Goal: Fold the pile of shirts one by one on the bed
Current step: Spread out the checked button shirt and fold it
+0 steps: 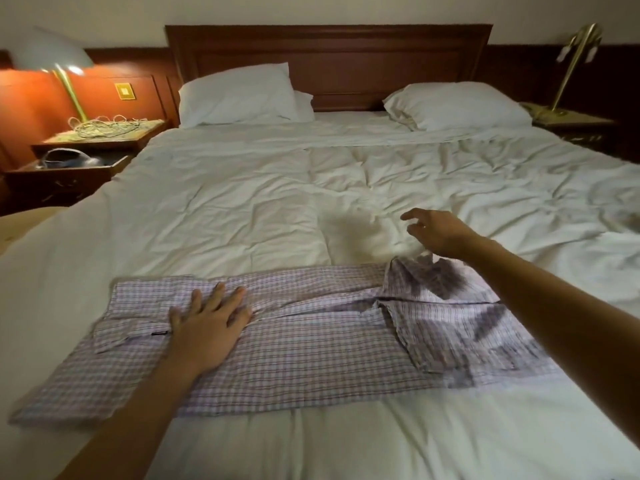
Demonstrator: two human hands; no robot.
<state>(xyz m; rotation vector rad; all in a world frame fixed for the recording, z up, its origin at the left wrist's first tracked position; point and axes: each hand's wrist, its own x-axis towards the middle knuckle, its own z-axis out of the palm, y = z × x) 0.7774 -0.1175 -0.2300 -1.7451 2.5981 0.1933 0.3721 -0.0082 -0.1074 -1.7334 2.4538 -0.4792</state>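
Note:
A checked lilac-and-white shirt (pixel 311 344) lies spread sideways on the white bed (pixel 242 209), near its front edge. Its right part is folded over and looks blurred. My left hand (pixel 211 323) presses flat on the shirt's left part with straight fingers. My right hand (pixel 434 230) hovers above the bed just beyond the shirt's far right corner, fingers loosely spread and holding nothing. At the bed's far right edge a dark bit of cloth (pixel 623 216) shows, cut off by the frame.
Two white pillows (pixel 239 95) (pixel 457 105) lean at the wooden headboard (pixel 329 60). A nightstand with a lit lamp (pixel 52 57) and tangled cables (pixel 104 126) stands left. Another brass lamp (pixel 575 57) stands on the right nightstand.

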